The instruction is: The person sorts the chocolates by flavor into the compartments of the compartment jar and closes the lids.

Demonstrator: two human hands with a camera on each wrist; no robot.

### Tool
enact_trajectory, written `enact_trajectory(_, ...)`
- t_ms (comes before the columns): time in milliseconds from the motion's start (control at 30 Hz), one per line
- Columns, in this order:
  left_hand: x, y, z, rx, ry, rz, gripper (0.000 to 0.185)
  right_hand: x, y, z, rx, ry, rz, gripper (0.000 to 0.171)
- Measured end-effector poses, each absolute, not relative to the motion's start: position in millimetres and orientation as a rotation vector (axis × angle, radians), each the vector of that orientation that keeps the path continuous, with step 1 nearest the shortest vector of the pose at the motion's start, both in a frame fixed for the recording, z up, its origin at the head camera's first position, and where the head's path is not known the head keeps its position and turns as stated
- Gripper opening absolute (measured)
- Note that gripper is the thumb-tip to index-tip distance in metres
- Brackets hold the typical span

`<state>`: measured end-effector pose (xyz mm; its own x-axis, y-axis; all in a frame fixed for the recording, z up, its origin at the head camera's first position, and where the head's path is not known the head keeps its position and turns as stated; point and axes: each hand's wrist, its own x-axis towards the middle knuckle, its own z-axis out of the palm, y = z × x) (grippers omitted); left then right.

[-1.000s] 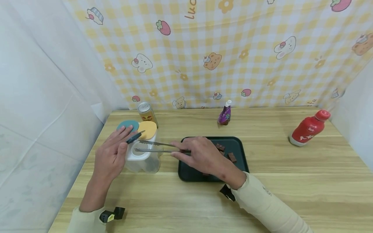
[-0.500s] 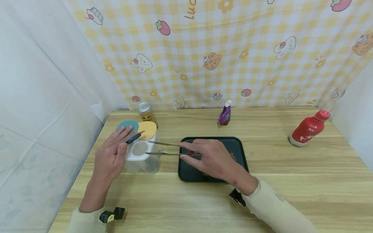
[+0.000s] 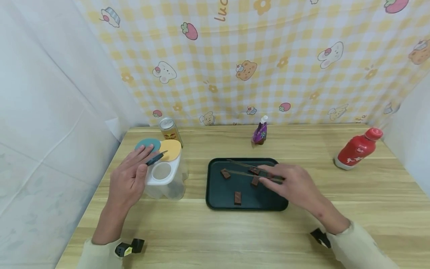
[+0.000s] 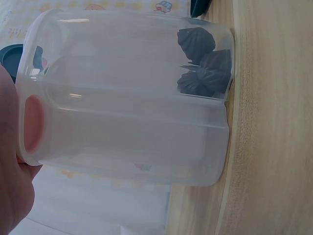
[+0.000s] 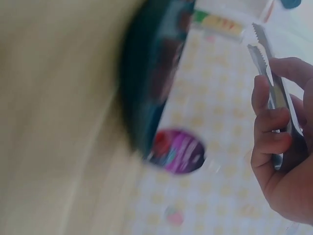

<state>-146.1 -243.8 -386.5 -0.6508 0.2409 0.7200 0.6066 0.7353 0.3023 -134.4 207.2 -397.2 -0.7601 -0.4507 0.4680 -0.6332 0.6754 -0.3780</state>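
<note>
Two hands: both over the counter (image 3: 215,231), on either side of the tray (image 3: 218,194).
Right hand (image 3: 295,186): forearm reaches in from the near right; hand lies low over the tray's right part, palm down.
Right grip: fingers (image 5: 266,125) curled round the tongs (image 3: 252,170), pinching them near the handle end.
Tongs: held just above the tray, long axis running from the hand toward the tray's far left; two slim blades slightly apart at the tips, nothing between them.
Tips: just beside a brown piece (image 3: 225,173) at the tray's left; other pieces (image 3: 237,197) lie on the tray nearer the front.
Left hand (image 3: 129,179): left of the tray, fingers extended and laid against the jar (image 3: 166,183), fingertips by the teal lid (image 3: 147,144).
Left grip: steadies the jar; whether it also pinches the dark flap (image 3: 156,158) I cannot tell.
Jar: clear, upright, well left of the tray, dark lumps (image 4: 200,63) at its bottom.
</note>
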Motion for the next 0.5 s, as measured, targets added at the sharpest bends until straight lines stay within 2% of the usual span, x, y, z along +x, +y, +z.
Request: enact_trajectory(500,-146,-245,-388,-0.636,-2.278,-0.711,0.066,-130,310,-423,0.768,-2.669,0.740,0.039)
